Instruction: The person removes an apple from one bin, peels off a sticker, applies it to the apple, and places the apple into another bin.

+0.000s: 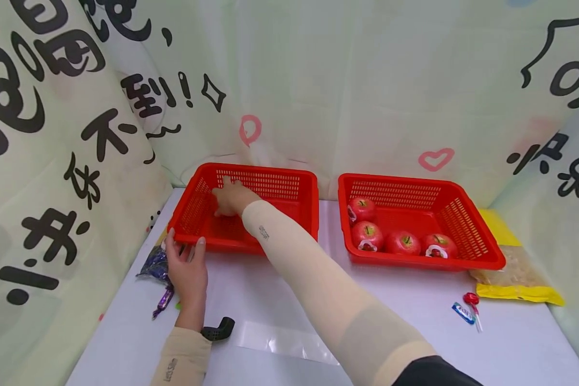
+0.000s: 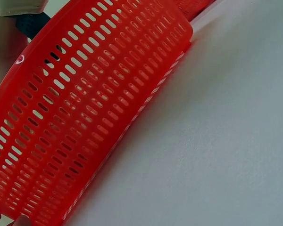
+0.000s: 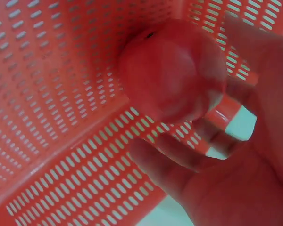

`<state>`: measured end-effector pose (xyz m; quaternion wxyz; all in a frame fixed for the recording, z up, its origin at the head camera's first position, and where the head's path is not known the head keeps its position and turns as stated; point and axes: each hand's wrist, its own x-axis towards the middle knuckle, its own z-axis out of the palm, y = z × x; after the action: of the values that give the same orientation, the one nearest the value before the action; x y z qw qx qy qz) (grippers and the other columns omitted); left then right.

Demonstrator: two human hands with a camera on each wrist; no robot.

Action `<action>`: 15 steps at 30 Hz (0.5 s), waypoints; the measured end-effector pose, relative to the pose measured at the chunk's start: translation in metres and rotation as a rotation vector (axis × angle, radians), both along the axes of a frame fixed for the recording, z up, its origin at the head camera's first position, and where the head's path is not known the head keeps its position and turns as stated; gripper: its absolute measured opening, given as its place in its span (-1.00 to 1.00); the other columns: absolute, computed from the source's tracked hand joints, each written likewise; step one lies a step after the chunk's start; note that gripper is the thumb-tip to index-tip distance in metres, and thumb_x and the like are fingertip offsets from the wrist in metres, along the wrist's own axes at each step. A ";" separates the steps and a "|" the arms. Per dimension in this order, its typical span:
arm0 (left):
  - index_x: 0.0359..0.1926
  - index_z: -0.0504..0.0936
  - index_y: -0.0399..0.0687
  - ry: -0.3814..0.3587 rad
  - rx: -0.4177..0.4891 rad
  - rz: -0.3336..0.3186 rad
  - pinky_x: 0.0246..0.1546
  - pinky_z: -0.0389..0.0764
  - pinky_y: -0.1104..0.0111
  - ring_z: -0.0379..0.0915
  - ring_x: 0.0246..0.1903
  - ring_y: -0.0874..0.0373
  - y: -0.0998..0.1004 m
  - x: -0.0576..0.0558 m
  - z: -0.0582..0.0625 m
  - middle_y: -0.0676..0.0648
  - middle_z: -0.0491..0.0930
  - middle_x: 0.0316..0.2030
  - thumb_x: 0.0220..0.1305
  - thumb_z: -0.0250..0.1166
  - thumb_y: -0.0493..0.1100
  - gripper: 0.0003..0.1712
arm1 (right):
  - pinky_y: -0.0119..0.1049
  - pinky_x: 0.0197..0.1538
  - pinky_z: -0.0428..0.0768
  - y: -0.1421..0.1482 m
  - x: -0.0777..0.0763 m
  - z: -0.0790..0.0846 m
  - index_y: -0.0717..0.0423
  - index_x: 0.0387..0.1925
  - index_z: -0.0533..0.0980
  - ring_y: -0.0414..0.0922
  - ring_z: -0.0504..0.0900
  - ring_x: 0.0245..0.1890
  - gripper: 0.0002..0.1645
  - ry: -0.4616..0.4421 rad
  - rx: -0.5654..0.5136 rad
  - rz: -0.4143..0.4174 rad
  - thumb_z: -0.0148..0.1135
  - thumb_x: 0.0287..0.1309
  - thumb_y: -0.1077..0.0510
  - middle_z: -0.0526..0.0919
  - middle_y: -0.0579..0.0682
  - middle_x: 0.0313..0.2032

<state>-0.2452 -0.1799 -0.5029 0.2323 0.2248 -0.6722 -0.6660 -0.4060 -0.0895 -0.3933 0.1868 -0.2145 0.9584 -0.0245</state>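
My right hand (image 1: pixel 231 198) reaches down into the left red basket (image 1: pixel 251 244), its fingers spread. Within that basket, the right wrist view shows a red apple (image 3: pixel 172 70) by the wall, right at the fingers of this hand (image 3: pixel 226 174). The apple is hidden from the head view. My left hand (image 1: pixel 189 271) is at the basket's front left corner, fingers pointing up along the outside and thumb by the front wall. In the left wrist view its fingertips (image 2: pixel 21 220) show at the lower left, by the slotted basket wall (image 2: pixel 99 94).
The right red basket (image 1: pixel 420 262) holds several apples (image 1: pixel 402 244). A yellow-edged bag (image 1: pixel 516 268) lies beside it, near a red lollipop (image 1: pixel 471 300) and a blue wrapped candy (image 1: pixel 463 313). By my left hand are a dark blue bag (image 1: pixel 154 264) and a purple wrapped candy (image 1: pixel 164 301).
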 end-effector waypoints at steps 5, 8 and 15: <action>0.66 0.09 0.48 0.004 -0.001 -0.005 0.42 0.52 0.11 0.33 0.51 -0.02 0.002 0.003 0.000 0.03 0.18 0.64 0.46 0.37 0.09 -0.09 | -0.25 0.12 0.76 0.012 0.003 -0.009 -0.20 0.60 0.20 -0.08 0.57 0.10 -0.08 -0.016 -0.071 -0.001 0.43 0.33 0.05 0.40 0.07 0.44; 0.66 0.10 0.44 -0.001 -0.016 -0.005 0.40 0.53 0.10 0.35 0.50 -0.05 0.003 0.004 -0.001 -0.01 0.20 0.63 0.47 0.36 0.08 -0.09 | -0.27 0.02 0.78 0.021 0.006 -0.013 -0.22 0.57 0.28 -0.09 0.57 0.04 -0.06 -0.007 -0.062 0.003 0.52 0.25 0.05 0.40 0.06 0.37; 0.66 0.13 0.39 0.045 -0.038 0.006 0.40 0.53 0.10 0.40 0.46 -0.05 0.004 -0.003 -0.001 -0.03 0.28 0.59 0.47 0.37 0.07 -0.11 | -0.23 0.02 0.77 0.060 0.022 0.014 -0.22 0.51 0.38 -0.09 0.55 0.06 -0.06 0.042 -0.156 -0.028 0.61 0.14 0.01 0.55 -0.03 0.16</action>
<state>-0.2481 -0.1759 -0.5035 0.2537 0.2073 -0.6788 -0.6572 -0.3841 -0.0295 -0.3789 0.1488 -0.2154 0.9602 -0.0971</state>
